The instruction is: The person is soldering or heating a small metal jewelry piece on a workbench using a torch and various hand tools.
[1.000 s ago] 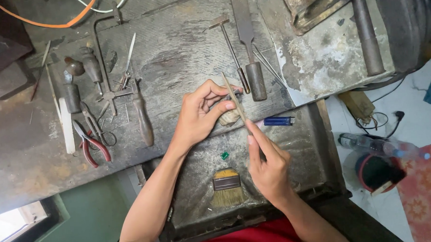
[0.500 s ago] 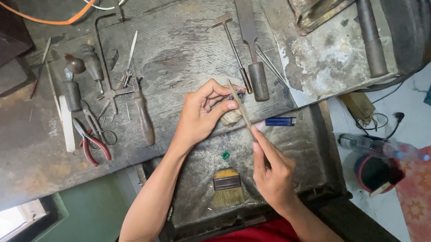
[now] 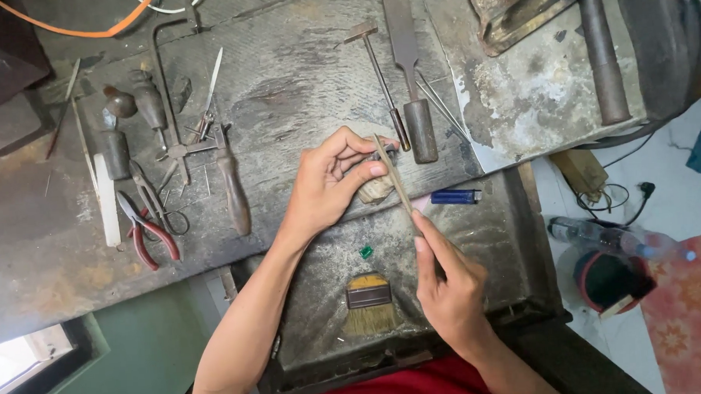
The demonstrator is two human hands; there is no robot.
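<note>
My left hand (image 3: 330,182) pinches a small metal piece against a worn wooden bench peg (image 3: 375,190) at the workbench's front edge. My right hand (image 3: 447,283) grips a thin flat file (image 3: 392,172), its tip slanting up and left onto that small piece between my left fingers. The piece itself is mostly hidden by my fingertips. Below the hands sits a dark metal catch tray (image 3: 492,239) holding a short bristle brush (image 3: 368,301) and a tiny green stone (image 3: 366,252).
On the worn bench (image 3: 284,83) lie red-handled pliers (image 3: 146,235), a saw frame (image 3: 178,110), gravers, a small hammer (image 3: 377,72), a large wooden-handled file (image 3: 409,86) and a blue lighter (image 3: 455,196). A metal rod (image 3: 603,56) lies at right; cables and a bottle on the floor.
My right hand has shifted slightly along the line of the file; the left hand stays pressed at the peg.
</note>
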